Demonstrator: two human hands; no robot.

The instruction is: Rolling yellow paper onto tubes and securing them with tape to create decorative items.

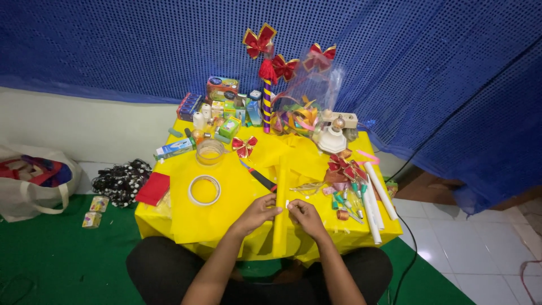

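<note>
Yellow craft table against a blue dotted curtain

Behind the yellow table (192,226) hangs a blue curtain (141,45) with fine pale dots; on it stand red-and-gold bows (259,41) (topping a purple-and-yellow striped stick (267,110)); beside it lies green floor (56,254).

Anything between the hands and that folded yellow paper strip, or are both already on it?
Nothing visible in the way. The left hand and right hand both touch the yellow paper strip from either side; the tape roll lies apart, off to the left.
</note>
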